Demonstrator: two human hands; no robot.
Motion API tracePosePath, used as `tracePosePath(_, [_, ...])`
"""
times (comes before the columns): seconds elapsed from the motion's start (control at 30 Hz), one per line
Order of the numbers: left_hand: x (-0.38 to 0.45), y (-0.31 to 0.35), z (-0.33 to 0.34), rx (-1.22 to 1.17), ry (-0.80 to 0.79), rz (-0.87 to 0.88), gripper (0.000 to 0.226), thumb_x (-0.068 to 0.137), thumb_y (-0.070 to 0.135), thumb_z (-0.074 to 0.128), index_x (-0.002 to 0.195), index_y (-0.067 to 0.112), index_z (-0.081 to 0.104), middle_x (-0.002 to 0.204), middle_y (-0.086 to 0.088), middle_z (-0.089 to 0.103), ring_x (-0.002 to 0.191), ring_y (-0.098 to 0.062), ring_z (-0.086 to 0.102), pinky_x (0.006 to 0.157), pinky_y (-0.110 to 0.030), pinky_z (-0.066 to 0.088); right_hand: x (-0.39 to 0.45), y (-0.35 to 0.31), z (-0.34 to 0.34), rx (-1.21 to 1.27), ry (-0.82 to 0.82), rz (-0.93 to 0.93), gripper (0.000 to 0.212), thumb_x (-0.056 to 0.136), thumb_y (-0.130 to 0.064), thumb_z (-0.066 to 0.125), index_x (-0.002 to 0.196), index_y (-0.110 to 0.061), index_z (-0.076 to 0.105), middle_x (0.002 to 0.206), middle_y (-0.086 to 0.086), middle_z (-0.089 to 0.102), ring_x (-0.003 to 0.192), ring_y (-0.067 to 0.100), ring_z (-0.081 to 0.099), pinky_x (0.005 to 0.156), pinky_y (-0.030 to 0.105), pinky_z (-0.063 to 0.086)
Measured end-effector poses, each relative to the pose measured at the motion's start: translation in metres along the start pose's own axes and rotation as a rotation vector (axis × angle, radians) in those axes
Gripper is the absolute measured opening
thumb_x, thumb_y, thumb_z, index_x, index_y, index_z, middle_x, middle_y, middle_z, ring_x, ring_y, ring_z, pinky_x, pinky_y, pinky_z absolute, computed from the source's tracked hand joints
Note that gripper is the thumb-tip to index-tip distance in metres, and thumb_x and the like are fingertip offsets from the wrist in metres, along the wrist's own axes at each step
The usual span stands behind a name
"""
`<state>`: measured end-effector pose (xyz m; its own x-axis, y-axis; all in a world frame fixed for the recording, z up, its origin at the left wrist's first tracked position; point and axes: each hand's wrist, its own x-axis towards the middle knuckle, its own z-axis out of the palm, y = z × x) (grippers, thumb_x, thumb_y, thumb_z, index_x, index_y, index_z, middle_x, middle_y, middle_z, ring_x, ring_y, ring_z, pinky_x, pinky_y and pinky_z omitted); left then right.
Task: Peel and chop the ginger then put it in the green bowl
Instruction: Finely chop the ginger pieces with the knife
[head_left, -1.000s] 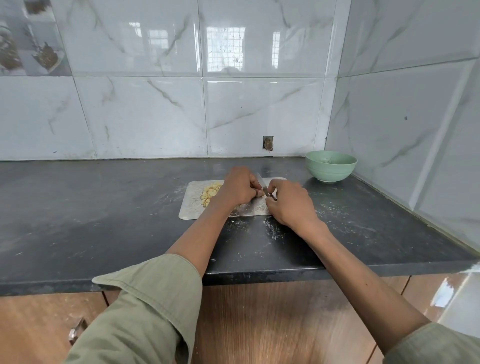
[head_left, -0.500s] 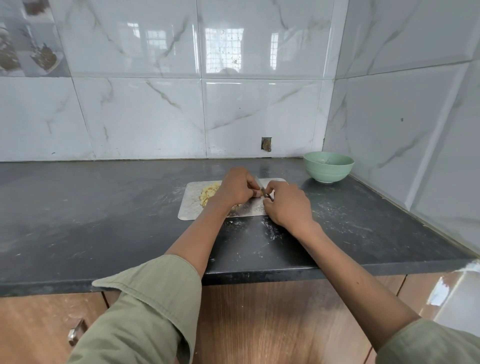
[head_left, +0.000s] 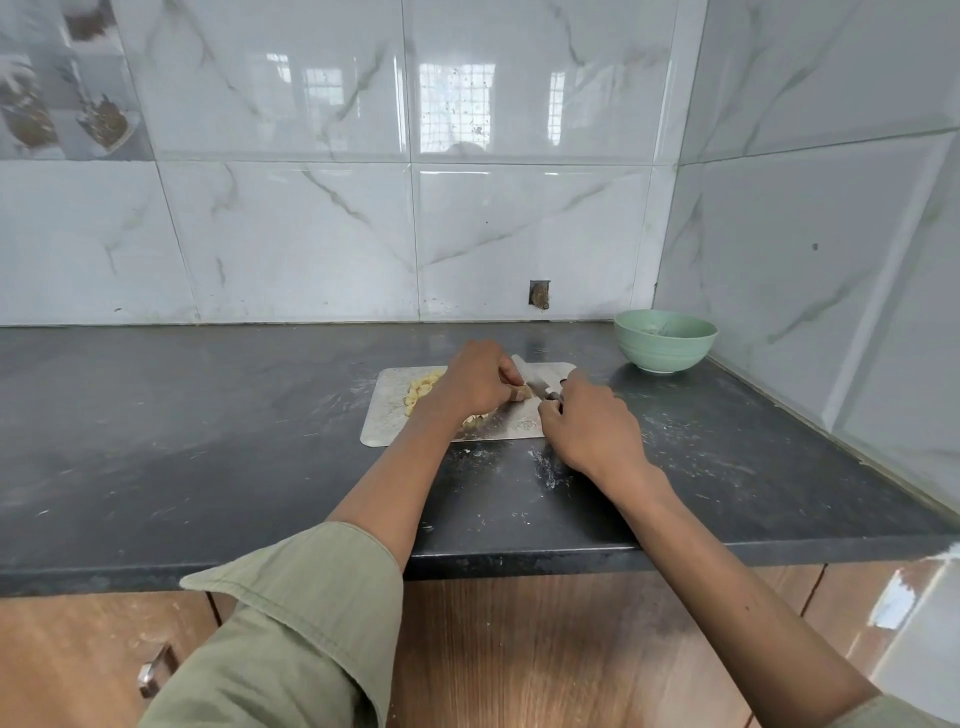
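Roughly halfway I'd say: chopped pile (head_left: 420, 393) sits at the board's (head_left: 387, 423) 9 o'clock, left hand (head_left: 475, 382) pinches the last ginger (head_left: 521, 393), right hand (head_left: 592, 428) grips the knife (head_left: 532, 376), bowl (head_left: 665, 340) at 2 o'clock awaiting ginger.

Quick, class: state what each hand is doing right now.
Left hand: holds the ginger piece on the board.
Right hand: grips the knife.

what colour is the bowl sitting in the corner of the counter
The bowl is pale green, seen clearly in the head view.
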<state>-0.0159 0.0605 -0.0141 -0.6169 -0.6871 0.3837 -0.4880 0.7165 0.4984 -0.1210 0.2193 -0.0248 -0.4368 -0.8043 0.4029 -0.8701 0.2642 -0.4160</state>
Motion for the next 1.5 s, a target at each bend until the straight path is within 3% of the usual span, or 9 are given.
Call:
tracePosePath(0.17, [0.000,0.000,0.002,-0.009,-0.001,0.003,0.013,0.077,0.011,0.089,0.090,0.012,0.084,0.083,-0.001,0.079,0.074,-0.010,0.070,0.075,-0.028,0.059,-0.003,-0.008,0.006,-0.204,0.024,-0.072,0.029,0.103,-0.031,0.043,0.121,-0.008,0.046,0.116,0.016,0.064,0.104,0.040,0.061,0.071,0.039,0.037])
tracePosePath(0.43, [0.000,-0.002,0.004,-0.023,0.001,0.001,0.011,0.078,0.007,0.088,0.087,0.011,0.084,0.081,-0.002,0.079,0.078,-0.017,0.075,0.079,-0.040,0.063,-0.004,-0.007,0.007,-0.158,0.057,-0.117,0.030,0.101,-0.031,0.045,0.127,-0.017,0.047,0.112,0.012,0.064,0.098,0.038,0.060,0.069,0.038,0.036])
tracePosePath(0.6, [-0.001,-0.002,0.004,-0.034,0.008,-0.005,0.012,0.078,0.004,0.087,0.088,0.010,0.084,0.081,-0.003,0.079,0.078,-0.018,0.075,0.078,-0.041,0.063,-0.004,-0.007,0.008,-0.179,0.071,-0.143,0.019,0.100,-0.030,0.043,0.115,-0.019,0.048,0.107,0.012,0.064,0.081,0.034,0.048,0.066,0.038,0.033])
tracePosePath(0.77, [-0.001,0.000,0.005,-0.032,0.010,0.007,0.010,0.079,0.004,0.087,0.088,0.005,0.083,0.083,-0.006,0.079,0.080,-0.021,0.075,0.080,-0.039,0.062,-0.004,-0.010,0.007,-0.230,0.088,-0.184,0.019,0.100,-0.028,0.046,0.114,-0.019,0.054,0.107,0.013,0.064,0.094,0.038,0.059,0.067,0.037,0.033])
tracePosePath(0.97, [-0.003,0.002,0.003,-0.027,0.015,0.028,0.011,0.078,0.002,0.086,0.089,0.004,0.083,0.084,-0.007,0.079,0.079,-0.019,0.075,0.077,-0.033,0.062,0.000,-0.011,0.004,-0.178,0.044,-0.149,0.018,0.097,-0.027,0.048,0.111,-0.019,0.054,0.104,0.014,0.064,0.082,0.032,0.045,0.068,0.036,0.034])
tracePosePath(1.13, [-0.007,0.004,0.001,-0.057,0.023,0.041,0.012,0.077,0.001,0.087,0.088,0.005,0.083,0.082,-0.006,0.079,0.067,-0.007,0.069,0.067,-0.019,0.057,0.009,-0.009,0.006,-0.135,0.015,-0.127,0.020,0.095,-0.029,0.050,0.111,-0.019,0.057,0.107,0.012,0.066,0.099,0.038,0.061,0.071,0.036,0.037])
tracePosePath(1.5, [-0.009,0.006,0.001,-0.062,0.033,-0.004,0.011,0.077,0.004,0.088,0.084,0.011,0.084,0.076,0.007,0.077,0.077,-0.016,0.075,0.074,-0.033,0.063,-0.005,-0.012,0.008,-0.171,0.054,-0.110,0.022,0.094,-0.030,0.047,0.112,-0.019,0.053,0.109,0.011,0.064,0.091,0.036,0.058,0.070,0.036,0.036])
